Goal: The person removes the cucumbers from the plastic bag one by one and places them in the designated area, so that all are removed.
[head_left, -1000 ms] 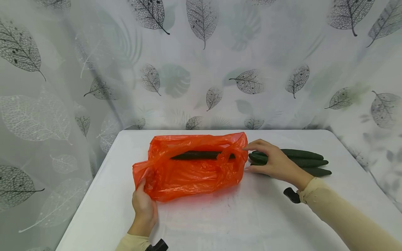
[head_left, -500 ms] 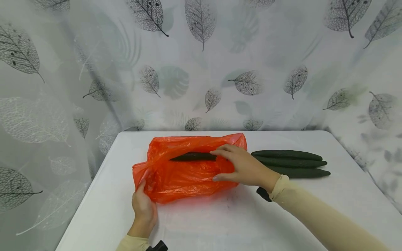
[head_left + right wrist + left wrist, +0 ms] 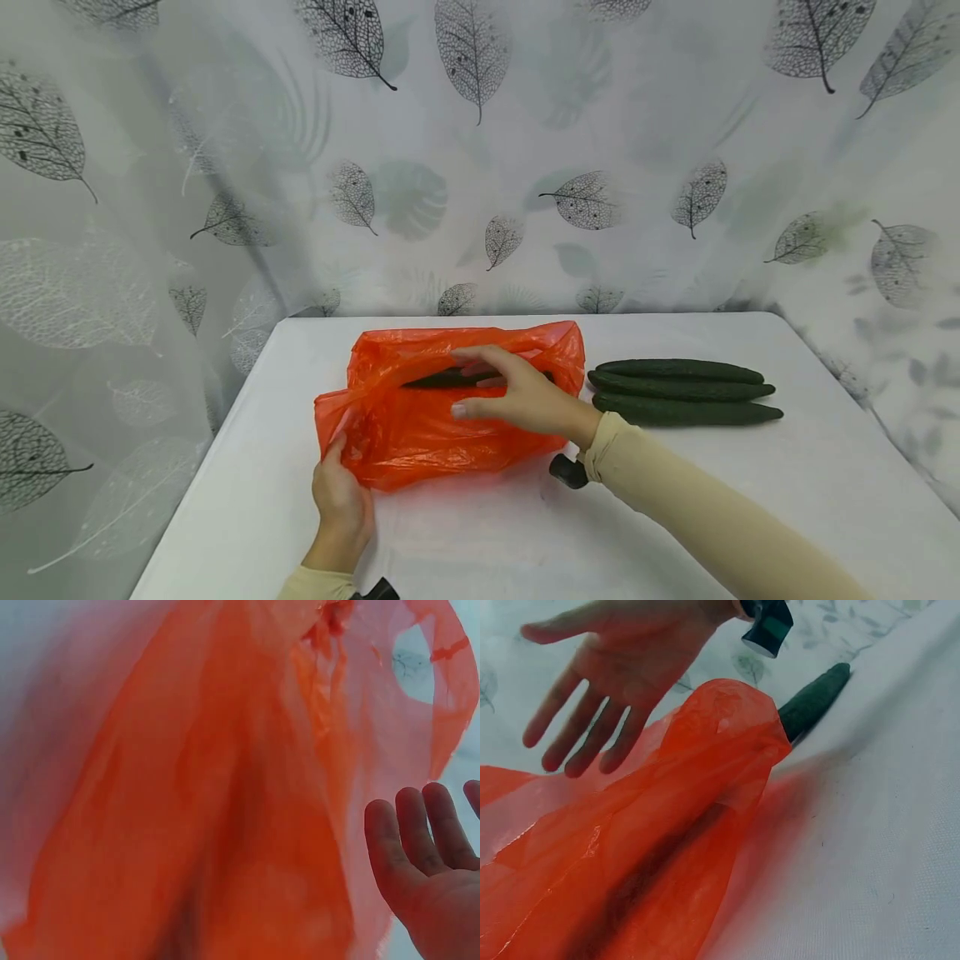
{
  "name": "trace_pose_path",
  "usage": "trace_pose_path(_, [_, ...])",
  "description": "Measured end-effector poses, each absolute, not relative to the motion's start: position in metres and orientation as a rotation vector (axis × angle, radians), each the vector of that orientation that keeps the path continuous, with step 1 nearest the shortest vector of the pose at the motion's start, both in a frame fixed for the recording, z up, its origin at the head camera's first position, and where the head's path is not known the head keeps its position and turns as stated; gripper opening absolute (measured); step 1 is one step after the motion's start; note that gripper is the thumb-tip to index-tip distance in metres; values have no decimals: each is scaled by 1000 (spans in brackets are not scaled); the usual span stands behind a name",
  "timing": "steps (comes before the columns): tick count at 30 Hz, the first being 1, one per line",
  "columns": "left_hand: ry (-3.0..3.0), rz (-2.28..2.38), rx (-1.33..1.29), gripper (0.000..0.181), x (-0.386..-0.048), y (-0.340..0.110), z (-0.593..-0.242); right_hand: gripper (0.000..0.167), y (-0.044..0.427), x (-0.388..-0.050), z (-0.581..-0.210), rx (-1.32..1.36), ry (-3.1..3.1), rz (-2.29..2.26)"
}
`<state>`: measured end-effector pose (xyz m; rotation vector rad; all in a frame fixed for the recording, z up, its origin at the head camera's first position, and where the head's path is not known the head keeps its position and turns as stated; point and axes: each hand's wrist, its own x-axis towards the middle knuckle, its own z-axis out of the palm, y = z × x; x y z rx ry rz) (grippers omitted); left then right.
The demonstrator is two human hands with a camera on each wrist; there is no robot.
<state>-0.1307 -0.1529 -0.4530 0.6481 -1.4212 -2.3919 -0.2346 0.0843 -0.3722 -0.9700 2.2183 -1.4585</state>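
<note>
An orange-red plastic bag (image 3: 442,442) lies on the white table, its mouth facing up. One dark green cucumber (image 3: 442,378) shows inside, partly covered by film and the right hand. My left hand (image 3: 341,500) grips the bag's left edge; some of its fingers are hidden by the film. Over the bag's opening hovers my right hand (image 3: 517,400), thumb and fingers spread, holding nothing. The left wrist view shows the right hand (image 3: 637,656) with its palm bare above the bag. In the right wrist view, a straight-fingered palm (image 3: 442,892) appears beside the film.
Three cucumbers (image 3: 682,390) lie side by side to the right of the bag. A leaf-patterned curtain (image 3: 465,167) hangs behind the white table (image 3: 480,550). A black device (image 3: 567,472) is worn on the right wrist.
My right hand has moved left, from beside the three cucumbers to above the bag's opening, with its fingers spread. The left hand stays at the bag's left edge.
</note>
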Motion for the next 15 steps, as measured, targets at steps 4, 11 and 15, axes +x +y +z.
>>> trace_pose_path(4, [-1417, -2393, 645, 50, -131, -153, -453, 61, 76, -241, -379, -897, 2069, -1608])
trace_pose_path(11, [-1416, -2396, 655, 52, -132, -153, -452, 56, 72, -248, -386, -838, 2010, -1601])
trace_pose_path(15, [-1411, -2401, 655, 52, -132, -154, -451, 59, 73, -250, -391, -885, 1977, -1536])
